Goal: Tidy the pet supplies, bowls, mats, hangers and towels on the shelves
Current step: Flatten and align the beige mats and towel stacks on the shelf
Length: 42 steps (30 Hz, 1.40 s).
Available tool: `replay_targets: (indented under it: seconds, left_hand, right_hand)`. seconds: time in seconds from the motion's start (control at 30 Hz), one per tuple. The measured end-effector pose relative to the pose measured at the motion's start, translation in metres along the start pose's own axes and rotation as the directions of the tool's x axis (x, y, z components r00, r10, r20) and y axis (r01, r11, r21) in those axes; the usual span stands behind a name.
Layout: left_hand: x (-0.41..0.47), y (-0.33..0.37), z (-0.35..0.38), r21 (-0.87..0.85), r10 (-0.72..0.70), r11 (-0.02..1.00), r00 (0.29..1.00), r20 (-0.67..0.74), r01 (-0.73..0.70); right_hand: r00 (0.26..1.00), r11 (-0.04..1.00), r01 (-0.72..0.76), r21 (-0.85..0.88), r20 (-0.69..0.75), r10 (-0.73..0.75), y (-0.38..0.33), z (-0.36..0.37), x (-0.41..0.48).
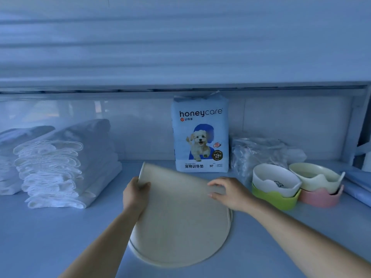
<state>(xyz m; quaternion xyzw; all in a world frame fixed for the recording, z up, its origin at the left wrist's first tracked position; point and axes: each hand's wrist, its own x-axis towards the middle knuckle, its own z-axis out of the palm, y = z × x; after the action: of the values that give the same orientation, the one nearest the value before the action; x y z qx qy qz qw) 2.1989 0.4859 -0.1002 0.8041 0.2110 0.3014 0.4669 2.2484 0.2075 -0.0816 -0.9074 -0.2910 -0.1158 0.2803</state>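
Note:
A beige oval mat (180, 221) lies on the shelf (50, 237) in front of me, its far end curled up off the surface. My left hand (135, 194) grips the mat's raised left edge. My right hand (228, 192) rests on its far right part, fingers curled over the fold. Behind the mat a pack of pet training pads (200, 133) stands upright against the back wall. To the right sit two stacks of pet bowls: a white bowl in a green one (275, 187) and a cream bowl in a pink one (319, 185).
Folded white towels (58, 167) are stacked at the left of the shelf. A crumpled clear plastic bag (259, 151) lies behind the bowls. A shelf board (180, 87) runs close overhead. Pale blue items (357, 185) lie at the far right edge.

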Motion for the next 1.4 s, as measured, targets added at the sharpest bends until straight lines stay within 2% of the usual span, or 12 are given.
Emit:
replay_targets:
  seconds: [0.1,0.2,0.27,0.33,0.43,0.53,0.6,0.7,0.9,1.1,1.4]
  left_hand:
    - [0.004,-0.004,0.011,0.166,-0.017,0.986,0.999,0.039,0.010]
    - [0.008,-0.012,0.013,0.413,-0.011,0.908,0.981,0.195,-0.073]
    - [0.007,-0.012,0.007,0.512,0.068,0.838,0.968,0.243,-0.188]
    - [0.002,-0.008,0.004,0.522,0.213,0.785,0.936,0.279,-0.334]
    - [-0.014,0.006,0.008,0.379,0.401,0.720,0.794,0.457,-0.581]
    - [-0.036,0.017,0.017,0.248,0.455,0.656,0.636,0.623,-0.713]
    - [-0.044,0.020,0.021,0.185,0.458,0.656,0.581,0.672,-0.731]
    - [-0.049,0.021,0.023,0.146,0.458,0.652,0.540,0.706,-0.744]
    - [-0.058,0.026,0.027,0.084,0.446,0.638,0.456,0.771,-0.766]
    - [-0.065,0.030,0.025,0.103,0.383,0.664,0.455,0.804,-0.740]
    - [-0.070,0.033,0.027,0.118,0.357,0.671,0.458,0.814,-0.732]
  right_hand:
    - [1.000,1.000,-0.010,0.003,0.023,0.010,0.012,0.008,0.007]
    - [1.000,1.000,0.001,-0.005,0.030,-0.001,0.021,0.021,0.012]
    - [1.000,1.000,0.023,-0.004,0.001,-0.023,0.023,0.026,0.011]
    - [0.998,0.999,0.049,0.022,-0.051,-0.048,0.026,0.031,0.010]
    - [0.992,0.997,0.074,0.030,-0.102,-0.070,0.029,0.033,0.004]
    - [0.987,0.996,0.090,0.018,-0.136,-0.086,0.031,0.032,-0.003]
    - [0.987,0.993,0.120,-0.001,-0.112,-0.120,0.027,0.029,-0.008]
    - [0.984,0.984,0.178,-0.027,-0.014,-0.178,0.017,0.021,-0.013]
    - [0.969,0.980,0.156,0.127,0.174,-0.177,0.015,0.015,-0.043]
    - [0.934,0.989,0.084,0.118,0.336,-0.119,0.011,0.009,-0.045]
    - [0.953,0.980,0.032,0.195,0.288,-0.089,0.010,0.015,-0.047]
